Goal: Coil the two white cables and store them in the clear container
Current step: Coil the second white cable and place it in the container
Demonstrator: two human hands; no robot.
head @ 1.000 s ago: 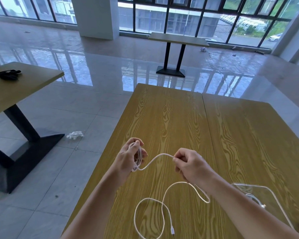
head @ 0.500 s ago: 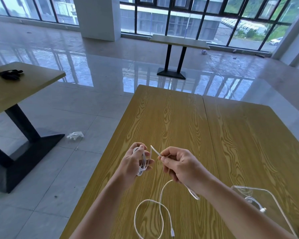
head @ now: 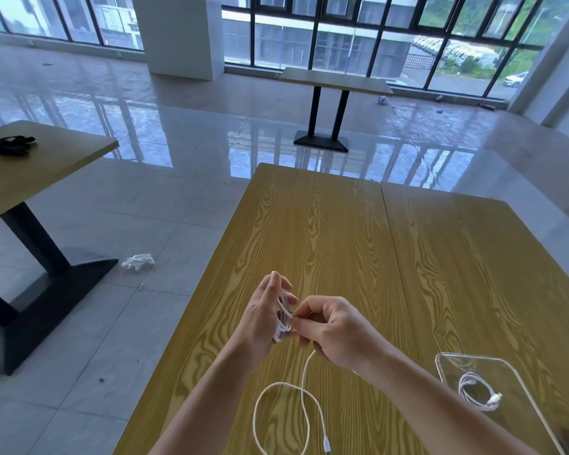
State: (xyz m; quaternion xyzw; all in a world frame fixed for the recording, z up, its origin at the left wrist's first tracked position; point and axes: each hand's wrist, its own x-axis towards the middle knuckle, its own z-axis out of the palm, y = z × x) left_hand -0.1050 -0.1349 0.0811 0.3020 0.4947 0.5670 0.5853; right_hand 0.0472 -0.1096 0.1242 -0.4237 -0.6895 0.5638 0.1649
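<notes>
white cables: 2 (one coiled (head: 477,390) in clear container (head: 526,385)) | hands: 2, left (head: 266,315) and right (head: 334,326) holding other cable (head: 304,382)

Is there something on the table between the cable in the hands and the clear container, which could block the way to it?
Nothing visible blocks it. Between the white cable, wound on the left hand and pinched by the right hand, and the clear container lies only bare wooden table. A coiled cable already lies inside.

wooden table (head: 342,241) seen in foreground | black item (head: 10,144) laid on side table (head: 40,172) | white rag (head: 138,261) left on floor
</notes>
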